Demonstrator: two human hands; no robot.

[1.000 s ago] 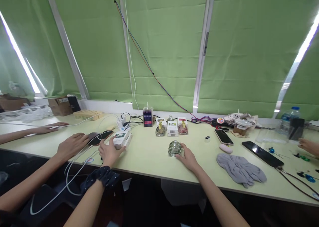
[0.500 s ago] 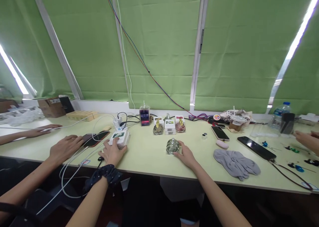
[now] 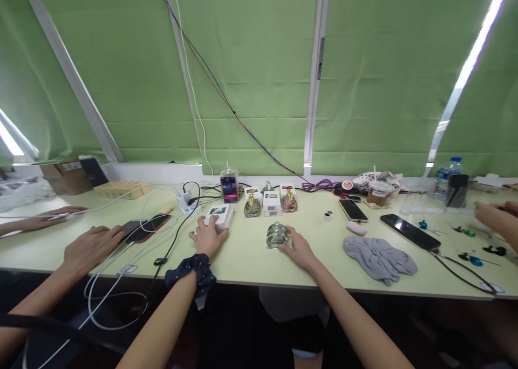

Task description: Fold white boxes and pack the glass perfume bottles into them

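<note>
White box (image 3: 220, 211) slid right under my spread left hand (image 3: 208, 238); right hand (image 3: 300, 247) half-curls against the bottle (image 3: 276, 236); positioning, seemingly; next wants steadiness.

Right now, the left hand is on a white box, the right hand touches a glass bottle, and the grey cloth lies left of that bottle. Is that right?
No: the grey cloth lies right of the glass bottle, not left, as the head view shows. The left hand is on a white box and the right hand touches the bottle, as stated.
</note>
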